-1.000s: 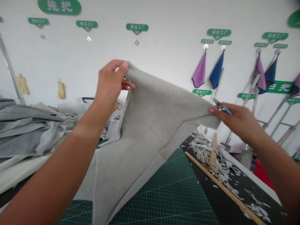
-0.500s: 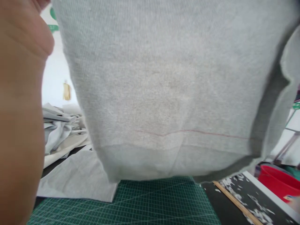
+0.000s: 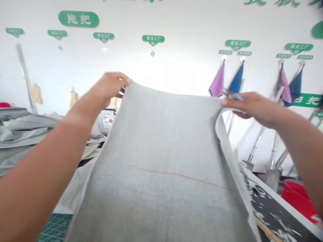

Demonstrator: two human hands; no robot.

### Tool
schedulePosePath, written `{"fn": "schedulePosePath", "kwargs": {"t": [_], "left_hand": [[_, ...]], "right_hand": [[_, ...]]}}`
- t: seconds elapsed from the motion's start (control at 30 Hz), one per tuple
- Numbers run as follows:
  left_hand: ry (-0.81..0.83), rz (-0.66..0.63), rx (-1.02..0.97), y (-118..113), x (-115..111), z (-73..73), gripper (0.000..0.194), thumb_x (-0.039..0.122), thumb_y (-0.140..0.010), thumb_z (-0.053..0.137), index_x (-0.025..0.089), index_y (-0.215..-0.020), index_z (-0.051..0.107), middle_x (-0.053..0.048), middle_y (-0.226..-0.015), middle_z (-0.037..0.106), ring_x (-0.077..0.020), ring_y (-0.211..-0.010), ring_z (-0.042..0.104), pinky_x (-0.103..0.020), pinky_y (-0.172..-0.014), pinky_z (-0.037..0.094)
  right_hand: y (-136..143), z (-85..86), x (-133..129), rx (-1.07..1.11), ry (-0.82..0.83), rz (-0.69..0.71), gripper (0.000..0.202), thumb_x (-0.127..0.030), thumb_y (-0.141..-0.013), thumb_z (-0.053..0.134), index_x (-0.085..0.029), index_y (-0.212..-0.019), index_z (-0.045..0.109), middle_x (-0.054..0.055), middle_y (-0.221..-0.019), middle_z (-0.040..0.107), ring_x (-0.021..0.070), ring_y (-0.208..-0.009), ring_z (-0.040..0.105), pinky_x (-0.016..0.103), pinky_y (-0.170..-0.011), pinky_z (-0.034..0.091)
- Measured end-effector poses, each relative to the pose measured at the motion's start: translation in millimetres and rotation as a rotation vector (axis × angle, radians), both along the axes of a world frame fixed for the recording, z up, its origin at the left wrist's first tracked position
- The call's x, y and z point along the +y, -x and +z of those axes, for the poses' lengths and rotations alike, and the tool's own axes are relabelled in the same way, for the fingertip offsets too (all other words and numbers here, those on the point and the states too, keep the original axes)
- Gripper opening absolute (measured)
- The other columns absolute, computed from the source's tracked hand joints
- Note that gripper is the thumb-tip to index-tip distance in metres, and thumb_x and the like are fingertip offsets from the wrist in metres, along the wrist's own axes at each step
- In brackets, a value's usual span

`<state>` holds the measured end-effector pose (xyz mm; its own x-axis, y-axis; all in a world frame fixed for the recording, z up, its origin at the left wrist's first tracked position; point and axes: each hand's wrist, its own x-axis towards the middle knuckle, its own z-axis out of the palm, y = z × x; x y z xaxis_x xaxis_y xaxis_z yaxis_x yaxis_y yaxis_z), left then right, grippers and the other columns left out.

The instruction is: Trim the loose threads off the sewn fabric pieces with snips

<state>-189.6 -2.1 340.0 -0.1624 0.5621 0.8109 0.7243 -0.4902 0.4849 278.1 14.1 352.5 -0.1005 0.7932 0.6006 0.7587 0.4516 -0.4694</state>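
Observation:
A light grey piece of fabric [image 3: 171, 144] hangs stretched between my two hands, with a thin red line running across it. My left hand [image 3: 112, 85] pinches its upper left corner. At the upper right corner my right hand [image 3: 249, 106] grips the cloth, and it also has what looks like a small pair of scissors [image 3: 234, 96] with blue handles, partly hidden by the fingers. The fabric's right edge curls forward. Its lower end runs out of the picture. Below on the left, a green cutting mat [image 3: 55, 228] shows beside the cloth.
Grey fabric pieces [image 3: 27, 129] are heaped at the left. On the right, white scraps lie on a black table surface [image 3: 272, 205] near a wooden strip [image 3: 267, 230]. A red bucket [image 3: 296, 198] stands beyond. Purple [image 3: 217, 80] and blue cloths [image 3: 236, 79] hang on the wall.
The fabric was close before my face, its lower edge above the mat; now it is held farther forward and its lower end drops out of view. My view has tilted up to the wall.

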Motion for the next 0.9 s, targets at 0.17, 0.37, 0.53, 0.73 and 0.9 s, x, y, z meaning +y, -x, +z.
{"fn": "schedulePosePath", "kwargs": {"t": [0.17,0.37,0.53,0.73,0.9], "left_hand": [[0.431,0.028,0.071,-1.3,66.2,-70.2,0.012,0.021,-0.084,0.057,0.015,-0.084,0.068,-0.006,-0.070,0.066,-0.0186,-0.062,0.064,-0.032,-0.062,0.056],[0.484,0.032,0.378,-47.0,89.1,-178.3,0.040,0.011,-0.073,0.065,0.020,-0.112,0.067,-0.011,-0.101,0.073,-0.0291,-0.097,0.067,-0.041,-0.093,0.049],[0.376,-0.471,0.431,-131.2,68.2,-235.9,0.050,0.037,-0.088,0.062,0.026,-0.136,0.057,-0.010,-0.131,0.065,-0.0290,-0.119,0.060,-0.040,-0.105,0.042],[0.296,-0.542,0.438,-193.3,59.7,-270.3,0.029,0.036,-0.090,0.060,0.026,-0.117,0.068,-0.008,-0.113,0.071,-0.0280,-0.107,0.062,-0.038,-0.098,0.042],[0.301,-0.441,0.529,-204.3,56.8,-279.7,0.022,0.037,-0.091,0.061,0.025,-0.108,0.069,-0.007,-0.102,0.070,-0.0265,-0.098,0.059,-0.036,-0.088,0.039]], "right_hand": [[23.9,-104.8,41.1,0.122,0.358,0.204,0.045,-0.058,-0.080,0.070,-0.013,-0.080,0.068,-0.007,-0.047,0.038,0.0052,-0.042,0.026,0.026,-0.044,0.015],[34.4,-209.8,82.5,-0.014,0.324,0.328,0.036,-0.053,-0.080,0.068,-0.018,-0.074,0.070,0.000,-0.062,0.058,0.0139,-0.057,0.045,0.026,-0.054,0.034],[53.6,-248.7,68.8,-0.083,0.289,0.406,0.033,-0.050,-0.088,0.059,-0.020,-0.082,0.069,0.000,-0.076,0.064,0.0183,-0.072,0.053,0.027,-0.067,0.038],[45.5,-269.3,46.1,-0.094,0.238,0.367,0.036,-0.048,-0.094,0.052,-0.019,-0.075,0.060,-0.003,-0.069,0.054,0.0153,-0.068,0.048,0.025,-0.062,0.033],[35.8,-286.0,40.2,-0.048,0.260,0.326,0.032,-0.048,-0.093,0.055,-0.020,-0.083,0.065,-0.003,-0.074,0.058,0.0159,-0.071,0.051,0.025,-0.065,0.036]]}}
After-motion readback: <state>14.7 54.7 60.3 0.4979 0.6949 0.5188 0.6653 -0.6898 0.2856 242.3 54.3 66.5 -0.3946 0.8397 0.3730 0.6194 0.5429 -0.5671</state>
